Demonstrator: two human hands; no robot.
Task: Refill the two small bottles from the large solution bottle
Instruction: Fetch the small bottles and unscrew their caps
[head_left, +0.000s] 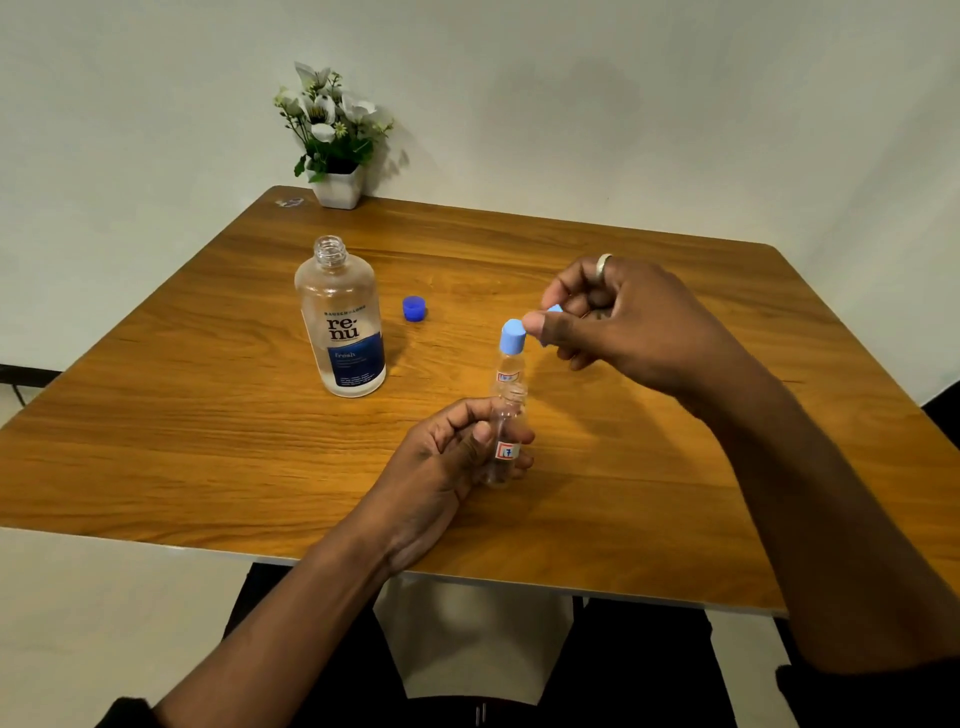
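One large clear plastic bottle (340, 317), uncapped, centre-left; one dark blue cap (414, 308) beside. Two small clear bottles (510, 366), contents unclear: left hand (441, 467) grips the open one (507, 451); right hand (623, 322) pinches a pale blue cap (555, 309).

The large bottle (340, 317) & blue cap (414, 307) are standing left of centre, a bare gap lying btwn them. 1 capped small bottle (511, 353) is blocking the mid lane, w/ bare table (753, 280) wood stretching on the right.
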